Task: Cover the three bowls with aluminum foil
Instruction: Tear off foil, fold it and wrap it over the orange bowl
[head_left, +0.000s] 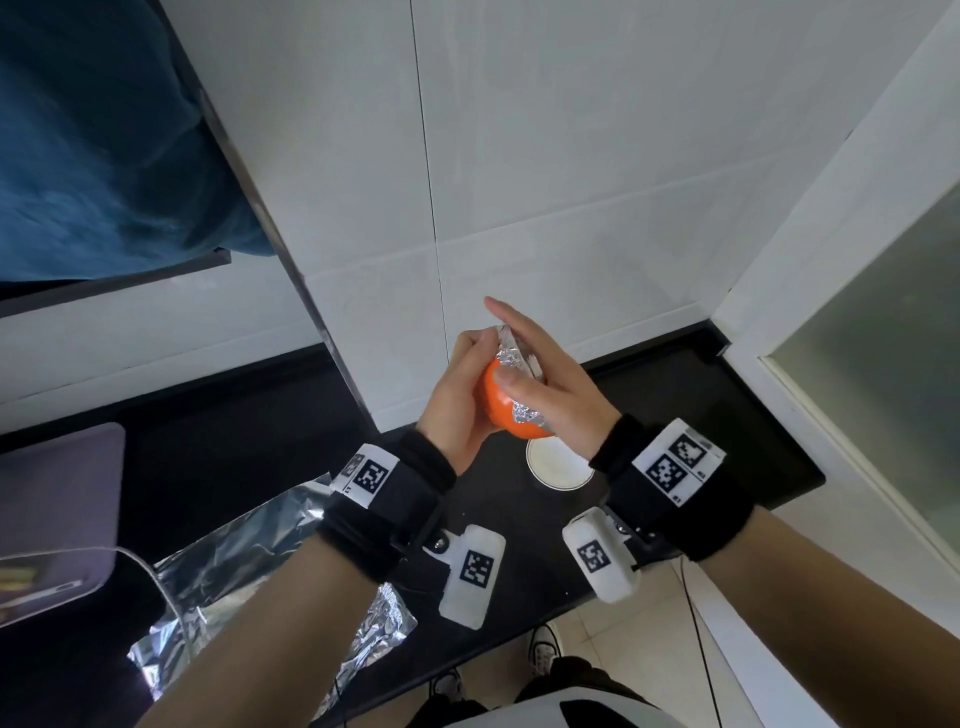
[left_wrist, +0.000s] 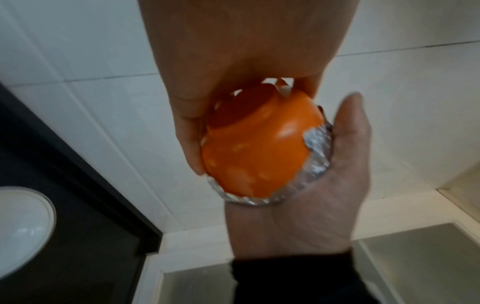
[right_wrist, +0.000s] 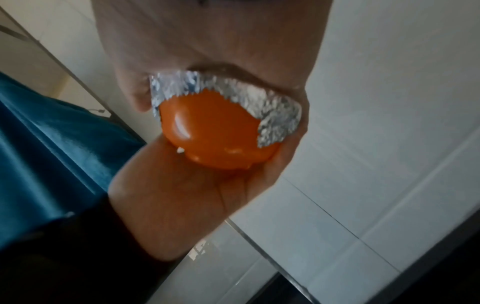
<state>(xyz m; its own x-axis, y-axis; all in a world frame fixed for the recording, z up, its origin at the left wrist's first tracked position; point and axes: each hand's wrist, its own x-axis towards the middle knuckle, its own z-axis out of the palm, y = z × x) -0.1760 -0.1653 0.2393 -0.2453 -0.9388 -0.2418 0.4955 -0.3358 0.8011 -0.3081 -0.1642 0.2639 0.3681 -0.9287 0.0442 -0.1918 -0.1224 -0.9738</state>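
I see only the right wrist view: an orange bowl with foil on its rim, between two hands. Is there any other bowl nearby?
Observer: Yes. A white bowl stands uncovered on the black counter, below the hands.
Operator: Is there more foil left for it?
Observer: Yes. A loose foil sheet lies on the counter under the left forearm.
Operator: How does the right hand hold the orange bowl?
Observer: The right hand lies over the foil cover, thumb on the orange bowl, index finger straight out. The left hand grips the bowl from the other side.
Operator: And the third bowl?
Observer: No view shows it clearly.
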